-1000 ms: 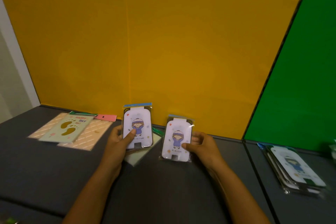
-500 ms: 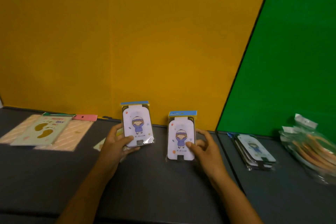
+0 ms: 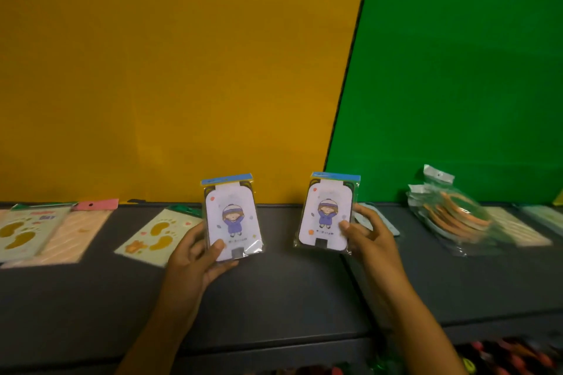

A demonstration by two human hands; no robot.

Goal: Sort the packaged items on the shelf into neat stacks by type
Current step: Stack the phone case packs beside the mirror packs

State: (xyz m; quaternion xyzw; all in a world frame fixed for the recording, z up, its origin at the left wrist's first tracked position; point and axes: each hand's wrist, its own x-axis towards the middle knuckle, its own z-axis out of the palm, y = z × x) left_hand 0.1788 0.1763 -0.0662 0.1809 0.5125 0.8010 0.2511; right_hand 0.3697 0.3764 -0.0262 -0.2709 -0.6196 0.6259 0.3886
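My left hand (image 3: 196, 256) grips a clear-wrapped white card pack with a cartoon child in purple (image 3: 233, 216), held upright above the dark shelf (image 3: 289, 289). A matching cartoon card pack (image 3: 327, 213) is in my right hand (image 3: 367, 233), thumb on its front. The two packs are side by side and apart. Behind my right hand, a stack of similar packs (image 3: 379, 219) lies mostly hidden on the shelf.
A footprint card pack (image 3: 155, 233) lies just left of my left hand. Further left are another footprint pack (image 3: 23, 230) and a peach striped pack (image 3: 77, 231). At right lie bagged orange rings (image 3: 451, 210) and striped packs (image 3: 515, 227). Yellow and green walls stand behind.
The view has swung to the right, bringing the right-hand shelf items closer to centre. Both hands have kept their packs and lifted them more upright; a footprint pack now shows beside my left hand.
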